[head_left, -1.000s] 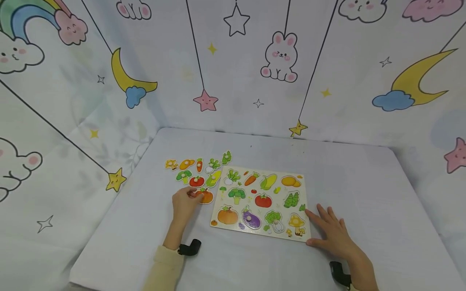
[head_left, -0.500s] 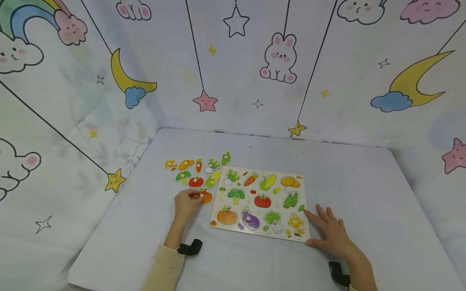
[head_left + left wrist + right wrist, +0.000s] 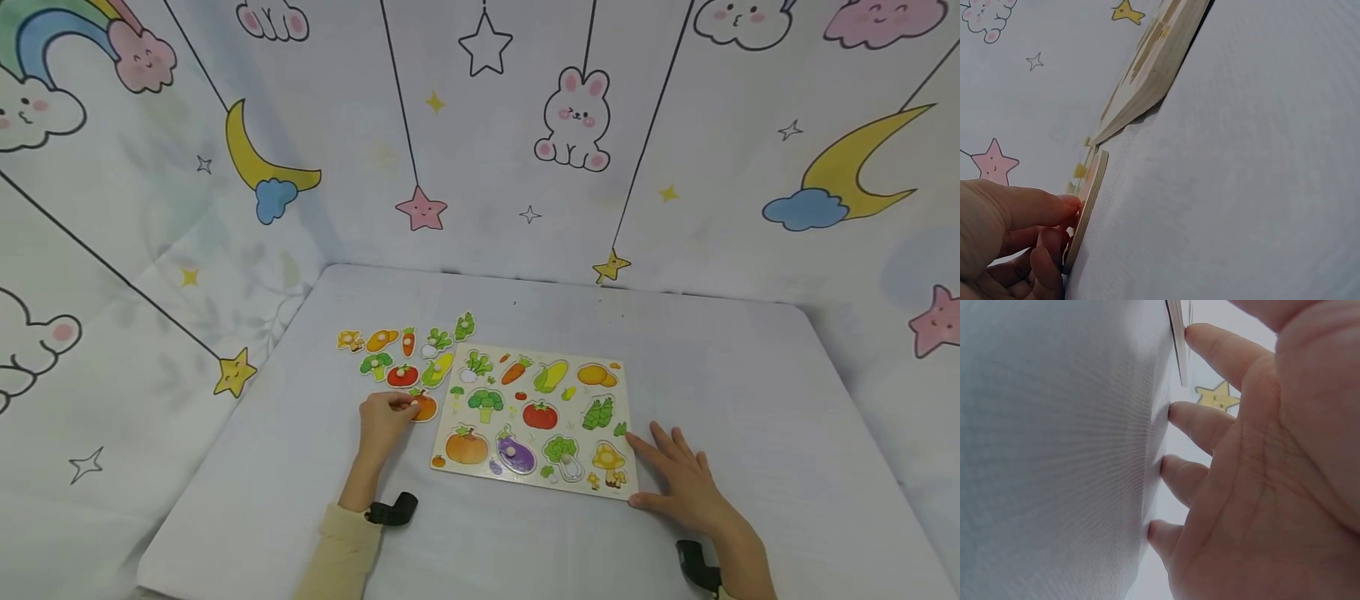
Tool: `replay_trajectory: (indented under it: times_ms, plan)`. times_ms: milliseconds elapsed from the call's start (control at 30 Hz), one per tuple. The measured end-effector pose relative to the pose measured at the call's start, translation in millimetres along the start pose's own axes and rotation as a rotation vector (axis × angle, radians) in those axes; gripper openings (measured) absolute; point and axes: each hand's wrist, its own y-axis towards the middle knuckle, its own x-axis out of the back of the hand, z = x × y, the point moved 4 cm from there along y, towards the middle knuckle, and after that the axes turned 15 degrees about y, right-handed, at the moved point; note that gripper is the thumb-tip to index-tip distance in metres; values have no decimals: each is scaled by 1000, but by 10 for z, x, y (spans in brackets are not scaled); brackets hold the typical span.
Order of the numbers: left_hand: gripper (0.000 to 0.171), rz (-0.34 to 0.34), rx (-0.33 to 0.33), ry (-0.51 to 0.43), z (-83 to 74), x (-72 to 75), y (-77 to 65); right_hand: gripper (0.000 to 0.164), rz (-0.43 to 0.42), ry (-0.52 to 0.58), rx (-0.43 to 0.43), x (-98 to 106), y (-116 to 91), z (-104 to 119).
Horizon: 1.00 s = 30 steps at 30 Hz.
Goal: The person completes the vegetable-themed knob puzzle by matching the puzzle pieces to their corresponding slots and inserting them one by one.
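Note:
My left hand (image 3: 384,425) pinches the orange pumpkin puzzle piece (image 3: 427,407) by its middle, thumb and fingertips together; the knob is hidden under them. In the left wrist view the pumpkin piece (image 3: 1090,209) lies flat, low by the white cloth. Just right of it is the wooden puzzle board (image 3: 517,483) with printed vegetables; an eggplant piece (image 3: 517,454) and a bok choy piece (image 3: 564,457) sit in it. My right hand (image 3: 686,479) rests with spread fingers at the board's right edge. In the right wrist view, one fingertip touches the board (image 3: 1177,337) and others touch the cloth.
Behind my left hand lie loose pieces: mushroom (image 3: 350,339), potato (image 3: 382,340), carrot (image 3: 408,342), radish (image 3: 437,342), green vegetable (image 3: 465,325), broccoli (image 3: 376,365), tomato (image 3: 402,376) and corn (image 3: 437,369). A printed cloth backdrop (image 3: 480,150) rises behind the table (image 3: 720,367).
My left hand has shifted slightly right over the pumpkin piece and keeps its pinch there. The right hand and the board stay in place.

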Motion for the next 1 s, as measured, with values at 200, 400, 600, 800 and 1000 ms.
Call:
replay_trajectory:
  times_ms: [200,400,600,800,1000]
  plan:
    - [16,8,-10,8,-3,52,-20,93,1,-8,-1,-11,6,3]
    - [17,23,11,19,-70,151,-115,93,2,2,-1,-5,4,11]
    - [13,34,-47,-9,-247,170,-354,93,2,8,-4,5,-1,25]
    - [11,90,-121,-26,-431,16,-590,92,-5,5,11,4,-7,32]
    - [12,126,-158,-11,-582,-120,-713,92,0,6,-1,9,-4,28]
